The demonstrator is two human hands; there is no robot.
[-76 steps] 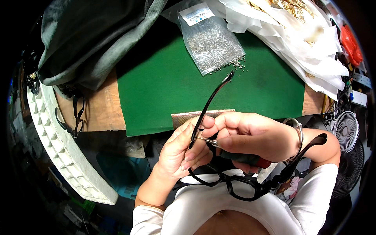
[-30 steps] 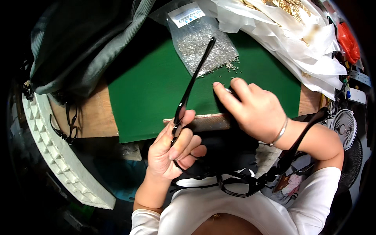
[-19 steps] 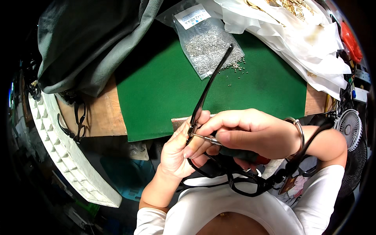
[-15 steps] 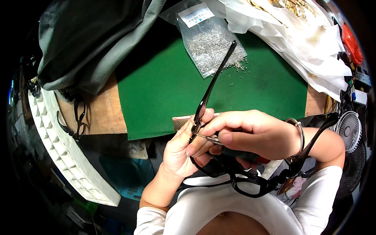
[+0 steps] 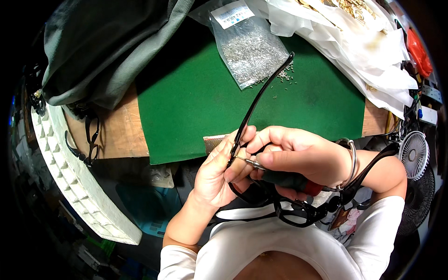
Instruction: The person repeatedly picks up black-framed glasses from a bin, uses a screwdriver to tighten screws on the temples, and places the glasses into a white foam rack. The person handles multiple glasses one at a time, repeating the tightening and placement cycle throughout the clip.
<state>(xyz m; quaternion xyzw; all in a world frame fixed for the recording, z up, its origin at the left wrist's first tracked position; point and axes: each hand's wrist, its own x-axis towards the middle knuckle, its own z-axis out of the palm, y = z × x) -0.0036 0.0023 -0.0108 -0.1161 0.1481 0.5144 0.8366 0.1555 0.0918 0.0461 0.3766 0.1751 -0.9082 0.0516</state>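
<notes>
A pair of black eyeglasses (image 5: pixel 301 221) spans the space before my chest, its near temple arm (image 5: pixel 257 99) pointing up over the mat. My left hand (image 5: pixel 210 182) pinches it by the hinge corner, fingers closed round the joint. In my right hand (image 5: pixel 305 156) is a screwdriver (image 5: pixel 287 179) with a dark green and red handle. Its thin metal tip reaches to the hinge beside my left fingertips; the screw there is too small to make out. The other temple arm (image 5: pixel 368 170) crosses in front of my right forearm.
Beyond my hands, a clear bag of tiny metal screws (image 5: pixel 252 51) lies on the green mat (image 5: pixel 186 121), some spilled. White wrapping (image 5: pixel 336 60) with gold-coloured pieces is far right. Other black glasses (image 5: pixel 92 140) lie left, beside a white foam strip (image 5: pixel 70 182). A small fan (image 5: pixel 414 155) stands right.
The raised temple arm has swung to the right at its tip. My right hand has turned slightly, and more of the screwdriver's handle shows. Both hands keep their hold.
</notes>
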